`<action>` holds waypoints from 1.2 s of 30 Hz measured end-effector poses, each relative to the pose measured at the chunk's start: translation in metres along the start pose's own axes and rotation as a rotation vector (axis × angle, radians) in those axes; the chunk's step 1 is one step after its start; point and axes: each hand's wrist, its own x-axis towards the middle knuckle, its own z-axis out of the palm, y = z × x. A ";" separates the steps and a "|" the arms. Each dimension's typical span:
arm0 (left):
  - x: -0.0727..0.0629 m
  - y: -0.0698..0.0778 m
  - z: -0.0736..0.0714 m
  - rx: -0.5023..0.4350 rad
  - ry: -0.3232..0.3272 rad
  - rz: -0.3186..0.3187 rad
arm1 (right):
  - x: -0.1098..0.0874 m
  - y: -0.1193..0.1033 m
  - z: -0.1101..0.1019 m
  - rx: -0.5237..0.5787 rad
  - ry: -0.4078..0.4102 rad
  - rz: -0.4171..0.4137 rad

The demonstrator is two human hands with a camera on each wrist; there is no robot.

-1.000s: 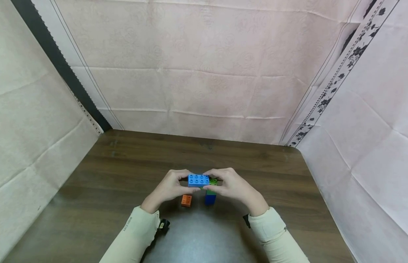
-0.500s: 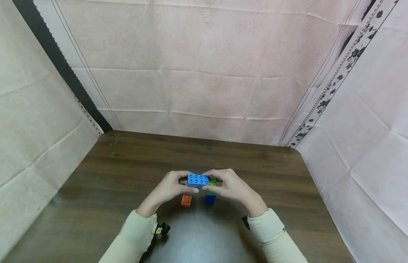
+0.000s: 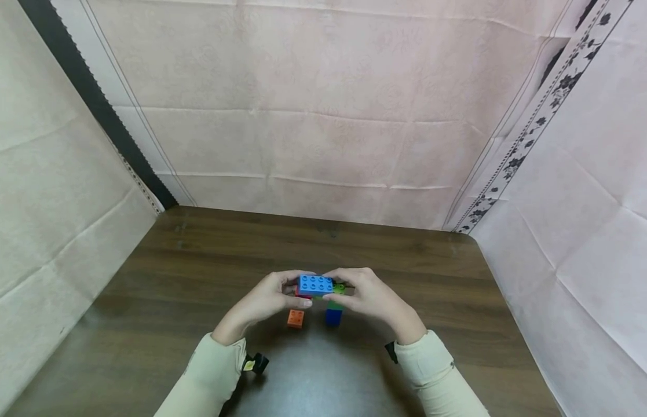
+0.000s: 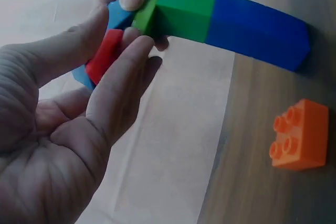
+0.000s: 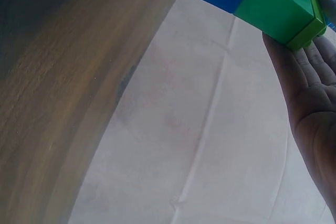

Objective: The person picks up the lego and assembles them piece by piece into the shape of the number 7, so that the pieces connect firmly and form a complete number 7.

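Observation:
A stack of toy building bricks stands on the table, with dark blue (image 4: 257,31) at the bottom. Above that comes a green brick (image 4: 185,10), then a thin lime-green plate (image 4: 148,11). A light blue eight-stud brick (image 3: 315,284) lies across the top and juts out leftward. My left hand (image 3: 266,296) pinches a red brick (image 4: 105,55) between thumb and fingers, right under the jutting end. From the other side, my right hand (image 3: 372,296) grips the light blue brick and the lime plate, thumb in front and fingers behind.
An orange four-stud brick (image 3: 295,318) sits on the brown wooden table (image 3: 208,260), left of the stack and below my left hand. Pale cloth (image 3: 323,116) hangs behind the table and along both sides.
My left thumb has drawn back slightly to the left, and the red brick now shows beneath the light blue one. The right hand keeps nearly the same place.

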 end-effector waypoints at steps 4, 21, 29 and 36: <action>-0.001 0.005 0.000 -0.077 -0.011 -0.012 | 0.000 0.001 0.000 -0.005 0.003 -0.014; 0.008 0.006 -0.002 -0.079 0.038 -0.072 | -0.004 0.005 0.003 0.034 0.016 -0.026; 0.012 0.006 -0.003 -0.152 -0.029 -0.079 | -0.003 0.009 0.007 0.048 0.048 -0.085; 0.014 0.008 0.001 -0.229 -0.008 -0.122 | -0.005 0.013 0.010 0.055 0.054 -0.071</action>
